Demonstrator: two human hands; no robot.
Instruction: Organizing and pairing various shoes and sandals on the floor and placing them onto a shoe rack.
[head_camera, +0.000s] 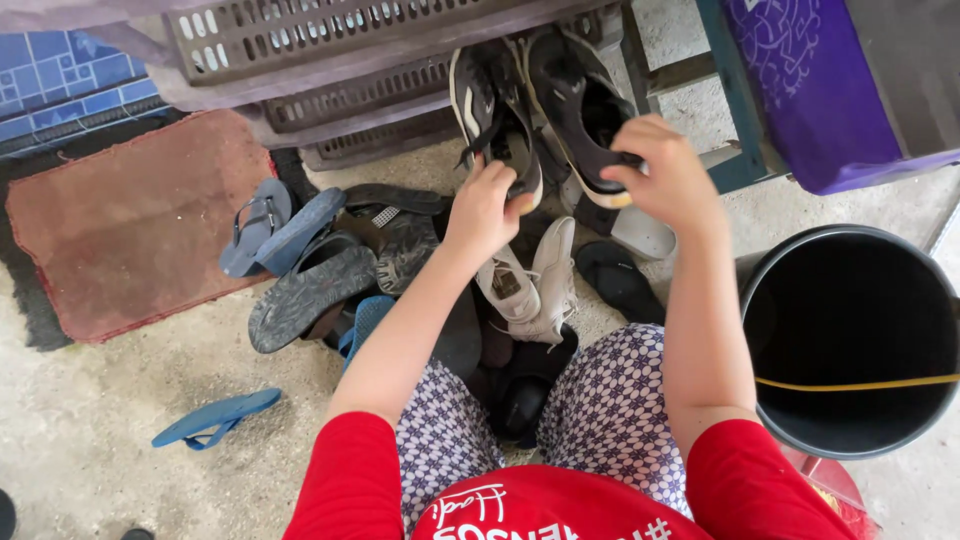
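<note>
My left hand (484, 207) grips the heel of a black sneaker (490, 110) with white trim, held up sole-away from me. My right hand (662, 172) holds the matching black sneaker (575, 90) by its heel rim, side by side with the first. Both shoes are raised above a heap of footwear on the concrete floor. Below my hands lies a pair of white sneakers (530, 285), and beside them a black slipper (618, 282).
Grey and blue flip-flops (300, 250) are piled to the left, one blue flip-flop (215, 418) lying apart. A reddish doormat (130, 220) sits at the left. Grey plastic crates (330, 50) stand ahead. A black bucket (850, 340) stands at my right, purple cloth (820, 90) behind.
</note>
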